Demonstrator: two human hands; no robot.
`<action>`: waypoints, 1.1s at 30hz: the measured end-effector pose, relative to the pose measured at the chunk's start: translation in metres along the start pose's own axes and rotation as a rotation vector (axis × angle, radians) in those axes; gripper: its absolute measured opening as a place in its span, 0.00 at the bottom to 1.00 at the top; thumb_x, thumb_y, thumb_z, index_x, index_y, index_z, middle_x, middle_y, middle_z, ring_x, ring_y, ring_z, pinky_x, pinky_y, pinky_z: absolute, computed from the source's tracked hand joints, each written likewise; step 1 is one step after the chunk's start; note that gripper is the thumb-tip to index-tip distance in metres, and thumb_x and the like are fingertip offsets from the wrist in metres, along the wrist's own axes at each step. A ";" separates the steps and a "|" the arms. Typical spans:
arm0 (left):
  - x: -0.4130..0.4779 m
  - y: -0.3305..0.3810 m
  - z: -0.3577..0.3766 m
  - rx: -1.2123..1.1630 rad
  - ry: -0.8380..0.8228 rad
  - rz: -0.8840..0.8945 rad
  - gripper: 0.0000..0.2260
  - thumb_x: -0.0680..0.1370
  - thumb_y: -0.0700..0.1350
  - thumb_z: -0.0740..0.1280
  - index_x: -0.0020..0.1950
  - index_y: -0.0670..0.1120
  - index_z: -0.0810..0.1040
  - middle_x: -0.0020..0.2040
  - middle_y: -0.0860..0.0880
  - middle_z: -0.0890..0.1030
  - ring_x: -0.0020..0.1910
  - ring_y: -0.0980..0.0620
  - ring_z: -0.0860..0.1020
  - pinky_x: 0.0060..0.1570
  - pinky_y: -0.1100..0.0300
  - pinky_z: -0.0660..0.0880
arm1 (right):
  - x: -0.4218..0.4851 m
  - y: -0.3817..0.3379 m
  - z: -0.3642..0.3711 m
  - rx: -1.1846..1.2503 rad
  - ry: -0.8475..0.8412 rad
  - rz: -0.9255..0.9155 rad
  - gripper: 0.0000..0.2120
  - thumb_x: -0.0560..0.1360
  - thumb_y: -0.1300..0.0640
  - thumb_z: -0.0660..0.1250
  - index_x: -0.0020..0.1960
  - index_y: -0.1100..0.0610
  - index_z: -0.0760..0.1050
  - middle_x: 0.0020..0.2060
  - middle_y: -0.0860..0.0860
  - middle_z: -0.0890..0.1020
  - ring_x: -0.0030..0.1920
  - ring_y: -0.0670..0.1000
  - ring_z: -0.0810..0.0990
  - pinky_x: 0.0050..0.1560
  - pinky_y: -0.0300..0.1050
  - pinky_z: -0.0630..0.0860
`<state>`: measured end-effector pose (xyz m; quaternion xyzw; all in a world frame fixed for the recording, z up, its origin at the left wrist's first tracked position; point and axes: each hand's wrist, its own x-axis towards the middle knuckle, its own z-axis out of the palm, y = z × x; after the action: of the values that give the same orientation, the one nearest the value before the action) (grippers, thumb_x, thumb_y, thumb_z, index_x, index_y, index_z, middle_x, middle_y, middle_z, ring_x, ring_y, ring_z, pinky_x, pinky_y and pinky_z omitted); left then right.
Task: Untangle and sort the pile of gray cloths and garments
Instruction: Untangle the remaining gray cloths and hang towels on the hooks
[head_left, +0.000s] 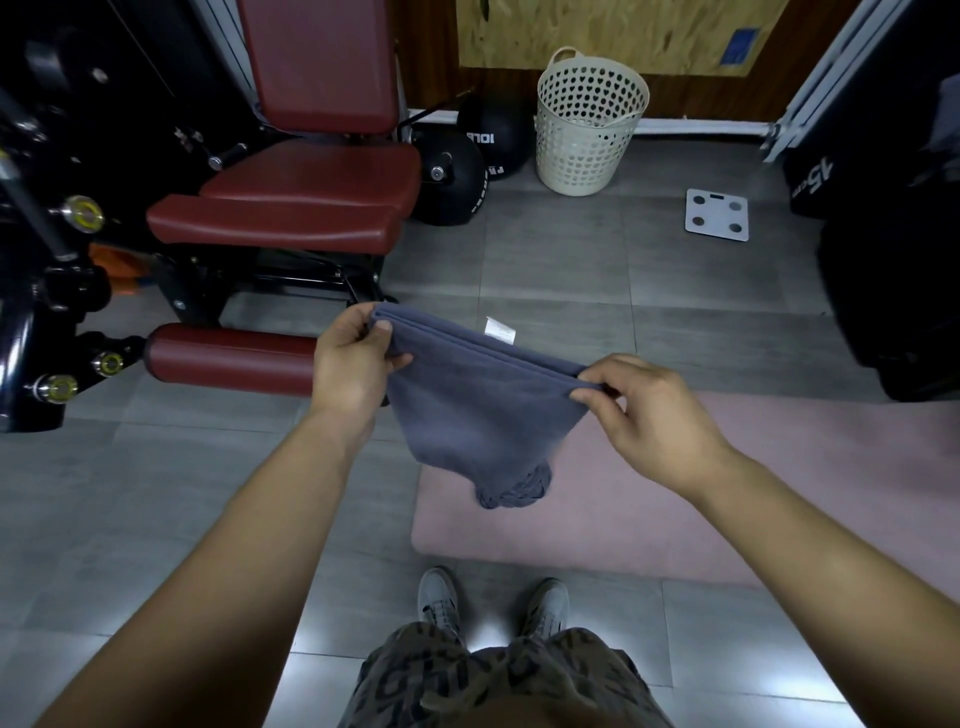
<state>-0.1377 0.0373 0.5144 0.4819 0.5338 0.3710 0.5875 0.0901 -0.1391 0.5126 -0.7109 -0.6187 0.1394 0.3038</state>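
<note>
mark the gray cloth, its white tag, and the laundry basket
gray cloth (478, 410), head view, middle of the hanging panel
white tag (500, 330), head view, centre of the label
laundry basket (587, 130), head view, perforated front wall

The room is dim, the corners falling to near black — the machine at left barely reads. Overhead light glares white off the floor tiles (322, 636) by the shoes (439, 597). Wide-angle bending curves the edges — the far wall bows. Centre detail stays fairly sharp.
</note>
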 end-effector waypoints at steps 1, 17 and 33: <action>0.000 0.001 -0.001 0.006 -0.023 -0.004 0.12 0.84 0.36 0.59 0.48 0.46 0.79 0.40 0.53 0.84 0.42 0.54 0.82 0.44 0.59 0.80 | 0.000 -0.001 -0.001 0.038 0.036 0.008 0.05 0.79 0.57 0.67 0.48 0.57 0.80 0.41 0.49 0.80 0.42 0.50 0.78 0.45 0.43 0.75; -0.017 0.003 -0.013 0.980 -0.554 0.226 0.45 0.64 0.41 0.83 0.76 0.49 0.65 0.66 0.51 0.70 0.65 0.53 0.70 0.66 0.60 0.69 | 0.009 -0.002 -0.010 0.460 -0.091 0.456 0.10 0.72 0.62 0.77 0.50 0.53 0.80 0.39 0.51 0.81 0.39 0.48 0.78 0.45 0.48 0.77; -0.021 0.022 -0.012 0.128 -0.585 -0.190 0.18 0.71 0.34 0.74 0.60 0.42 0.81 0.55 0.44 0.86 0.55 0.47 0.84 0.55 0.56 0.81 | 0.021 -0.011 -0.034 1.377 -0.013 0.652 0.26 0.74 0.43 0.71 0.61 0.63 0.77 0.58 0.59 0.81 0.60 0.56 0.79 0.63 0.52 0.74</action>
<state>-0.1515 0.0247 0.5418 0.5522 0.4073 0.1256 0.7166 0.1050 -0.1270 0.5495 -0.5067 -0.1525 0.5810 0.6184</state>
